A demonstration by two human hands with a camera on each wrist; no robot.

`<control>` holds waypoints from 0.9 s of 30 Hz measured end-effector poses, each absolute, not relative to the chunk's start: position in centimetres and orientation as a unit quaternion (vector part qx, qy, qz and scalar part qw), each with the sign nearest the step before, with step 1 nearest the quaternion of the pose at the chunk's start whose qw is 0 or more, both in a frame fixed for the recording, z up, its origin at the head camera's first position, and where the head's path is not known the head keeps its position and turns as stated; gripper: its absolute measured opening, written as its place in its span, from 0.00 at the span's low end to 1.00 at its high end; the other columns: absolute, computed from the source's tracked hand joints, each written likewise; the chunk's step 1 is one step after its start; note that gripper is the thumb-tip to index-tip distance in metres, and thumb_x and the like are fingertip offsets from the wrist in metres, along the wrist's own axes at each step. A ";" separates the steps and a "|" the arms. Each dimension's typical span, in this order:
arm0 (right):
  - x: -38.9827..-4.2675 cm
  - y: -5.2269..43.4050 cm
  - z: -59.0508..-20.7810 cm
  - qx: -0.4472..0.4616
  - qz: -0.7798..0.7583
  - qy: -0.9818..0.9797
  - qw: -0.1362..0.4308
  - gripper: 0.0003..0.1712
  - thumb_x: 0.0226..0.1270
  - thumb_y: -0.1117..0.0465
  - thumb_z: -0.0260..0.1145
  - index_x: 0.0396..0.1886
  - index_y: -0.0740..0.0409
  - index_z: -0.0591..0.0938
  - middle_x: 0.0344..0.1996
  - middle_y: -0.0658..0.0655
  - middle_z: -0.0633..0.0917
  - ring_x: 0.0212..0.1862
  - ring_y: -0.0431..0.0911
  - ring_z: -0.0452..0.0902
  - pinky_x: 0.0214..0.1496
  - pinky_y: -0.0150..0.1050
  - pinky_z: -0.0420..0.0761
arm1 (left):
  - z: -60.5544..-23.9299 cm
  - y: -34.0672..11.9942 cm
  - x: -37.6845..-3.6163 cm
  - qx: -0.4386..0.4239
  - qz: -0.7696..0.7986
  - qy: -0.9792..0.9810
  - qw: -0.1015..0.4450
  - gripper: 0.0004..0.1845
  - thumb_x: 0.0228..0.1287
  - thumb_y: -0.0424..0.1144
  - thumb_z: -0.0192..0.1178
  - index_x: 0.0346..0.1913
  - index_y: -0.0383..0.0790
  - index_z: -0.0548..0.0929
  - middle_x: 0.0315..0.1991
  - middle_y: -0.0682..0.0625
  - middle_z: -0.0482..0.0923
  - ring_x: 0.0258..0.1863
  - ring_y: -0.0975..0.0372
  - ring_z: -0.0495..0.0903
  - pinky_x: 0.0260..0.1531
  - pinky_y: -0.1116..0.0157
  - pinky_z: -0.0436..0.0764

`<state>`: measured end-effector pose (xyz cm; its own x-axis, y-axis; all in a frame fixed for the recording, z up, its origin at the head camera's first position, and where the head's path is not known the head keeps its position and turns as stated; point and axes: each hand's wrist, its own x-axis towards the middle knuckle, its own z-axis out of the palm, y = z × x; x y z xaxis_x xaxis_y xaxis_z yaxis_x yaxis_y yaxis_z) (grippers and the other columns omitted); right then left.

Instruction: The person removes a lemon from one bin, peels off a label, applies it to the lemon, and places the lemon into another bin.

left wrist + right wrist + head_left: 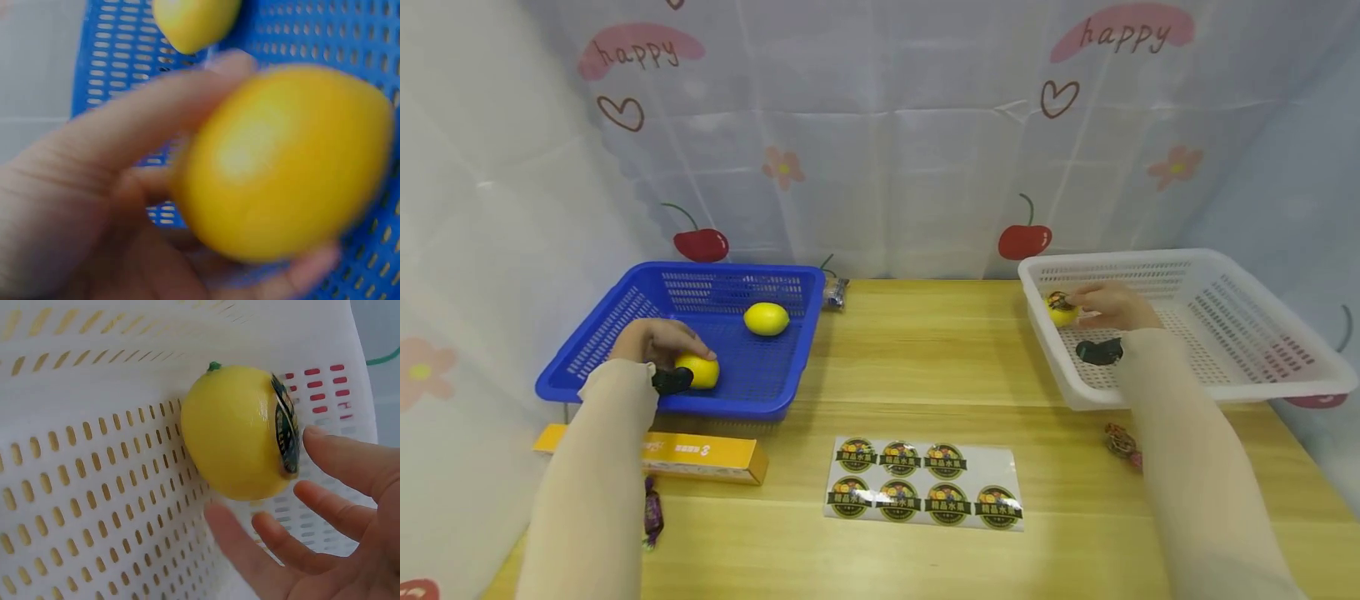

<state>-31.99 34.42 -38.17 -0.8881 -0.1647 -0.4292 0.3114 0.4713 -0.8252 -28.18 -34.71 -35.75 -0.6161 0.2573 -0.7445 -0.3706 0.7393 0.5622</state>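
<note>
In the blue basket (808, 333) my left hand (658, 340) grips a yellow lemon (287, 162), thumb on one side and fingers curled beneath. A second lemon (766, 319) lies farther back in that basket. At the left end of the white basket (1270, 390), a lemon (234, 434) with a dark round sticker (285, 428) on its side rests against the wall. My right hand (337, 519) is beside it with the fingers spread and relaxed, the thumb tip close to the sticker.
A sheet of round fruit stickers (925, 483) lies mid-table between the baskets. An orange box (700, 457) sits before the blue basket, with a purple wrapped candy (653, 512) nearby. Another wrapped candy (1122, 442) lies before the white basket; a small packet (835, 293) is at the back.
</note>
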 end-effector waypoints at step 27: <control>-20.9 27.4 -32.2 -0.177 -0.418 0.891 -0.030 0.30 0.68 0.61 0.59 0.66 0.67 0.64 0.53 0.73 0.76 0.48 0.47 0.78 0.41 0.24 0.77 | -31.9 -18.1 -23.4 0.085 0.673 0.735 0.018 0.29 0.56 0.30 0.65 0.61 0.29 0.70 0.47 0.46 0.73 0.40 0.60 0.74 0.38 0.69 0.78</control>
<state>-20.85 27.38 -32.18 -0.9356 -0.2899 0.2015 -0.3403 0.5881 -0.7338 -23.40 -18.11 -31.89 -0.9848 0.1494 0.0888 0.1017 0.0806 0.9916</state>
